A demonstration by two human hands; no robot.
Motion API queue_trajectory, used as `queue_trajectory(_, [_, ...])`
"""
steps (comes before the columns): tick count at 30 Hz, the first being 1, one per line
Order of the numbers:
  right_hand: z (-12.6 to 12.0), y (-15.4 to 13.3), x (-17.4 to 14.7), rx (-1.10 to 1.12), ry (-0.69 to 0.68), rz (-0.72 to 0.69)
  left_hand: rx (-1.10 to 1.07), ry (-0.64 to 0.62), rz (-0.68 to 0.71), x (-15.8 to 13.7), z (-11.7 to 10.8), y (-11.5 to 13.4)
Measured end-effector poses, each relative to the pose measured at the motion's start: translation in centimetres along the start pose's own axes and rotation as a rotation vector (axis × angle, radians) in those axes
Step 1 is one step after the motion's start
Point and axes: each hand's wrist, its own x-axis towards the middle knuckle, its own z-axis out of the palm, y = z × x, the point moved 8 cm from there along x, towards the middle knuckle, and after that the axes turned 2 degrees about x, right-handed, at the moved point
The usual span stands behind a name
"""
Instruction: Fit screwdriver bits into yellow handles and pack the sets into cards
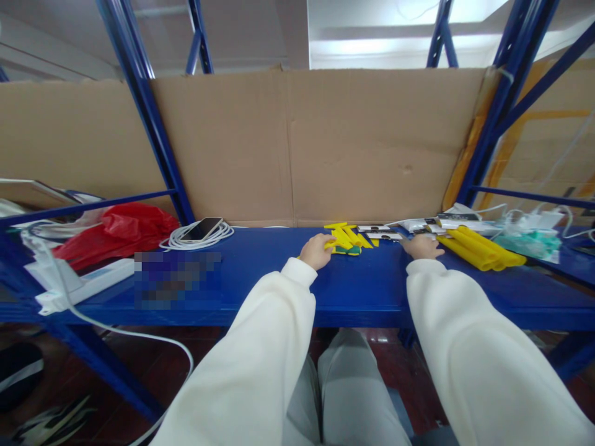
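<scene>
My left hand (pixel 317 251) is closed at the left edge of a small heap of yellow strips (pixel 344 238), with a yellow piece between its fingertips. Just under the heap lies a yellow-and-green object (pixel 348 251), partly covered, its kind unclear. My right hand (pixel 423 246) reaches over small black-and-white packets (pixel 383 236), thumb stretched out to the left and fingers partly hidden; nothing shows in its grasp. Right beside it are several rolled yellow tubes or sheets (pixel 481 249). Silvery-white packets (pixel 413 225) lie behind that hand.
On the left of the blue table (pixel 279 291) are a phone (pixel 203 229) on a coiled white cable (pixel 223 232), a red plastic bag (pixel 123 229) and a white power strip (pixel 93 284). A cardboard panel (pixel 223 148) stands behind. Greenish plastic packaging (pixel 530 244) lies far right.
</scene>
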Motion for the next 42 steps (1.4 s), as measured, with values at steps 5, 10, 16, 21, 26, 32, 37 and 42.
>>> queue_trajectory(5, [0.4,0.2,0.7,0.034,0.009,0.004,-0.001,0.0,-0.001,0.0,0.0,0.0])
queue_trajectory(10, [0.5,0.3,1.1,0.075,0.017,0.0,-0.014,0.008,0.001,0.0,0.1,-0.1])
queue_trajectory(16, [0.4,0.0,0.8,0.034,-0.026,0.019,-0.013,0.007,0.006,0.1,0.1,-0.1])
queue_trajectory(21, [-0.4,-0.6,0.2,0.037,-0.002,-0.015,-0.038,0.011,0.004,0.1,0.1,-0.1])
queue_trajectory(26, [-0.8,-0.6,0.2,0.041,0.044,-0.016,-0.066,0.021,-0.01,0.1,0.1,-0.3])
queue_trajectory(32, [-1.0,-2.6,0.5,0.114,0.084,-0.195,-0.033,0.011,0.009,0.2,0.2,-0.1])
queue_trajectory(37, [-0.2,-7.1,-0.8,0.354,-0.093,-0.499,-0.012,-0.008,0.021,0.2,0.4,0.0])
queue_trajectory(42, [0.8,-11.0,-4.5,0.692,-0.381,-0.614,-0.044,0.009,0.017,0.2,0.4,-0.1])
